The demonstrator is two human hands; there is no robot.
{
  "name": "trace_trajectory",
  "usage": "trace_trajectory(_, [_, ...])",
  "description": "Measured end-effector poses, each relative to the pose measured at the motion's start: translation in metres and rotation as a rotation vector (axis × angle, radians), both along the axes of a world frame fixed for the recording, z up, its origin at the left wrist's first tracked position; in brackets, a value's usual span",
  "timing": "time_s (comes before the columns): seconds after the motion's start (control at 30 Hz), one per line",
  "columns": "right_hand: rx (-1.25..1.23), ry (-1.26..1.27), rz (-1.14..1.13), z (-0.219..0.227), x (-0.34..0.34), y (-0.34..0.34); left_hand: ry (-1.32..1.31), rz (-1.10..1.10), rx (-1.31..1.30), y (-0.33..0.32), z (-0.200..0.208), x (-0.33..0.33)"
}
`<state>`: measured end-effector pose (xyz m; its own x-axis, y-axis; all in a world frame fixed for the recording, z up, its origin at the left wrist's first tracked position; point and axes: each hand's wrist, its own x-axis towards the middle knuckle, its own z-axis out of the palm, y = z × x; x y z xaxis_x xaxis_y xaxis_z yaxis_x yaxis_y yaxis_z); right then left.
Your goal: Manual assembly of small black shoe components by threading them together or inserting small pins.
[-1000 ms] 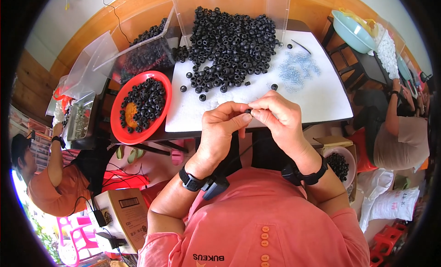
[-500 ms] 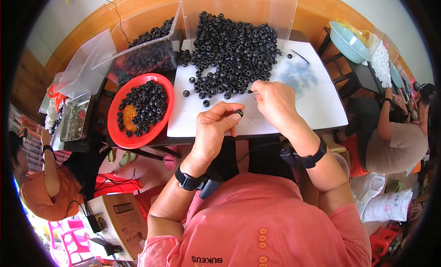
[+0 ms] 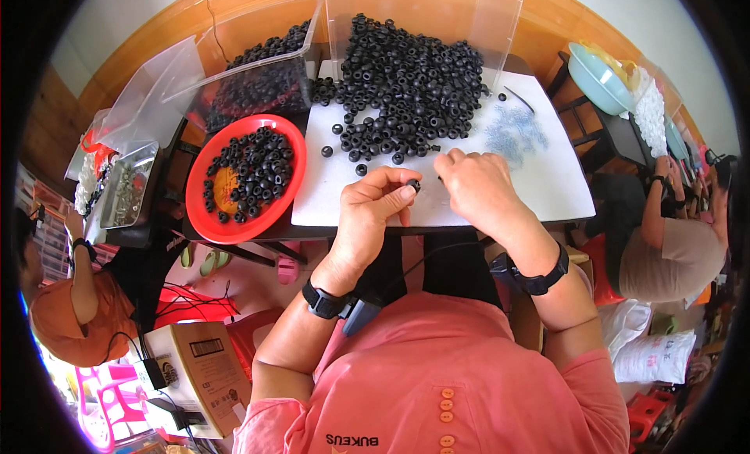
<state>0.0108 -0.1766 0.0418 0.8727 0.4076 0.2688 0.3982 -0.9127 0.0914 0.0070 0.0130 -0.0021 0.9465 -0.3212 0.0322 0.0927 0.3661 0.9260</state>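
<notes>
Between the thumb and fingertips of my left hand [image 3: 371,200] is a small black ring-shaped part [image 3: 413,186], pinched just above the near edge of the white board [image 3: 351,212]. My right hand [image 3: 480,184] is curled a little to its right, thumb and forefinger pressed together; whatever they grip is too small to make out. Beyond both hands spreads a big heap of black ring-shaped parts [image 3: 414,79], with a few strays at its near side. To the left, a red plate [image 3: 201,227] holds more such parts around an orange patch.
Fine bluish pieces [image 3: 512,137] lie on the board's right, beside a thin black strip [image 3: 519,99]. Clear plastic bins [image 3: 176,102] stand at the back left. A metal tray [image 3: 129,192] is farther left, a pale blue basin [image 3: 600,79] at right. People work on both sides.
The whole view has shifted slightly, so the table sits a little farther right. My right hand's fingers have drawn in toward me; my left hand keeps its black part.
</notes>
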Motion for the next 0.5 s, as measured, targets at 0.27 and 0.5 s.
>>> trace_trajectory(0.27, [0.061, -0.113, 0.085, -0.013, -0.004, -0.004, -0.012, 0.024, 0.011, -0.003, 0.001, -0.001])
trace_trajectory(0.5, [0.096, -0.217, -0.118, -0.031, -0.012, 0.008, -0.034, 0.059, 0.015, -0.005, -0.002, -0.003])
